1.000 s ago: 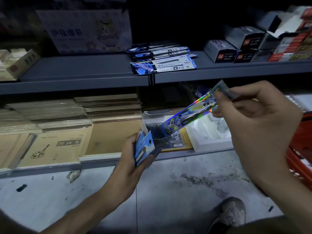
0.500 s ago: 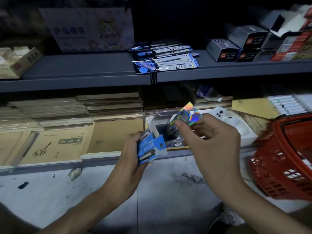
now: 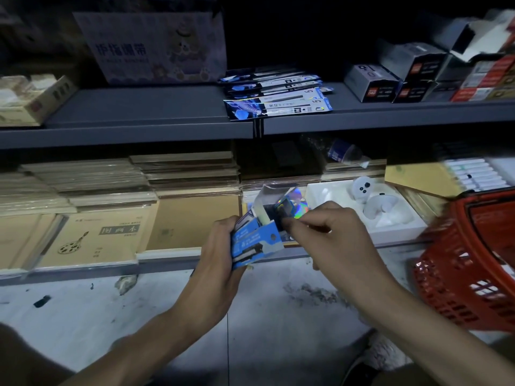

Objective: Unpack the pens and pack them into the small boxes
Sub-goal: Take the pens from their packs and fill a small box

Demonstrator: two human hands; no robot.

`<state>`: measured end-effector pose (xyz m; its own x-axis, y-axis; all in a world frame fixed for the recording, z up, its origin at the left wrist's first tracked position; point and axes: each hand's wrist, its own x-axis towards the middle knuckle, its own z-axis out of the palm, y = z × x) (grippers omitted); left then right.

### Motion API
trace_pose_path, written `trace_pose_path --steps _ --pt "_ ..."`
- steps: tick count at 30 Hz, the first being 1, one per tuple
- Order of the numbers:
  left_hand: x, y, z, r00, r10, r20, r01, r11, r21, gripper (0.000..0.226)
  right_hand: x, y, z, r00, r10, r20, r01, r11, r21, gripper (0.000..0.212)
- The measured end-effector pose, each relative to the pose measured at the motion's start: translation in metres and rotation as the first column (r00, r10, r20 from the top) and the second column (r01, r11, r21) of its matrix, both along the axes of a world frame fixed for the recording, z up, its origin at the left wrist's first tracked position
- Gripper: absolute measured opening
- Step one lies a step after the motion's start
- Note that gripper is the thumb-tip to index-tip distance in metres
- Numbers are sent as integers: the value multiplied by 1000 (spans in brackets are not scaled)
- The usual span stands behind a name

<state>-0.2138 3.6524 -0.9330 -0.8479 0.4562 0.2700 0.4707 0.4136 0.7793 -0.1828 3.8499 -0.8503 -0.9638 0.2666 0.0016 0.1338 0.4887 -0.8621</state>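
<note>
Small blue box [image 3: 256, 242]: held up in front of the lower shelf [image 3: 167, 263], mouth upward, pale flap standing open at its back. Left hand [image 3: 220, 254]: grip wrapped round the box from its left side, fingers curled onto it.

Holographic pen pack [image 3: 296, 208]: sticks up out of the box's mouth, and only its upper end shows. Right hand [image 3: 328, 235]: grip closed on the pack, thumb and fingertips pinching it just above the box's rim. These fingers hide the pack's lower part and the right corner of the box's mouth, so we cannot tell how deep the pack sits.

Behind the box and to its right: white moulded tray [image 3: 326, 195] on the lower shelf, with a white toy figure [image 3: 365, 190] lying in it.

Left of the box: flat stacks of brown notebooks [image 3: 106, 238].

Above the box: fanned stack of pen packs [image 3: 278, 105] lying flat near the front edge of the upper shelf [image 3: 139, 114]. Above-right of the box: grey cartons [image 3: 370, 84]. Above-left: a bear-printed carton [image 3: 156, 48].

Right of the box, near the right forearm: red basket [image 3: 459, 274], covering the lower shelf's right end.

Below the box: pale stained floor [image 3: 139, 316]. Below-right: a shoe [image 3: 370, 358].
</note>
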Motion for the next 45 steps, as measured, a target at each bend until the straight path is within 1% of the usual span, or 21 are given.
trace_pose_path --steps 3,5,7,10,12,14,17,18,20,22,24,25,27,30,33,35,37,39,40,42,45 --pt "-2 -2 0 1000 16 -11 -16 1000 -14 49 4 -4 3 992 77 104 -77 997 -2 19" --pt "-2 -2 -1 1000 25 0 -25 999 -25 48 4 -5 8 981 104 163 -104 995 -5 18" --pt "-1 -2 -2 1000 21 7 -21 999 -31 46 2 -4 15 967 127 220 -128 992 -12 26" --pt "-1 -3 -7 1000 12 -2 -12 999 -51 46 -2 -5 20 942 148 301 -148 989 -23 51" --pt "-2 -1 -9 1000 16 -3 -17 998 -57 48 -5 -6 18 926 154 344 -160 987 -12 54" --pt "-1 -1 -11 1000 20 -13 -21 997 -76 47 -9 -5 14 901 169 398 -182 983 -6 47" --pt "1 -1 -14 1000 17 -1 -17 995 -100 53 -9 -3 6 860 207 466 -251 967 34 27" --pt "1 0 -13 1000 6 13 -5 996 -88 55 -7 -3 2 879 203 431 -255 965 65 19" --pt "2 3 -7 1000 -19 24 20 999 -40 54 -1 -5 -5 948 174 267 -222 962 160 27" --pt "2 6 -1 999 -27 27 28 1000 -12 52 5 -8 -6 981 140 137 -171 951 256 25" --pt "2 9 2 999 -29 30 29 1000 1 50 9 -11 -1 988 99 122 -128 957 261 14" --pt "2 9 2 999 -28 32 28 1000 5 51 9 -11 0 984 89 156 -120 973 197 13" --pt "1 8 2 998 -37 42 37 999 9 54 9 -10 9 956 120 268 -128 992 12 26" --pt "-2 7 2 996 -69 61 68 998 17 52 5 -3 19 913 181 366 -107 971 -214 33" --pt "-4 9 2 991 -97 95 96 995 14 50 -3 9 28 869 251 427 -108 937 -331 38" --pt "-3 10 1 989 -104 106 103 995 16 49 -5 14 24 859 242 451 -138 958 -251 40" --pt "-3 12 1 990 -98 102 96 995 23 48 -2 12 18 886 163 435 -174 985 -16 41" --pt "-3 12 1 990 -93 106 91 996 27 47 3 8 13 941 100 325 -181 957 228 40" --pt "-3 12 0 991 -91 103 89 996 23 47 4 8 12 962 74 264 -155 941 302 37" --pt "-3 11 -1 991 -88 98 87 996 9 48 3 11 11 980 40 197 -97 952 290 28" --pt "-1 10 -3 990 -78 114 75 997 31 47 1 10 10 984 32 176 -51 993 103 31"
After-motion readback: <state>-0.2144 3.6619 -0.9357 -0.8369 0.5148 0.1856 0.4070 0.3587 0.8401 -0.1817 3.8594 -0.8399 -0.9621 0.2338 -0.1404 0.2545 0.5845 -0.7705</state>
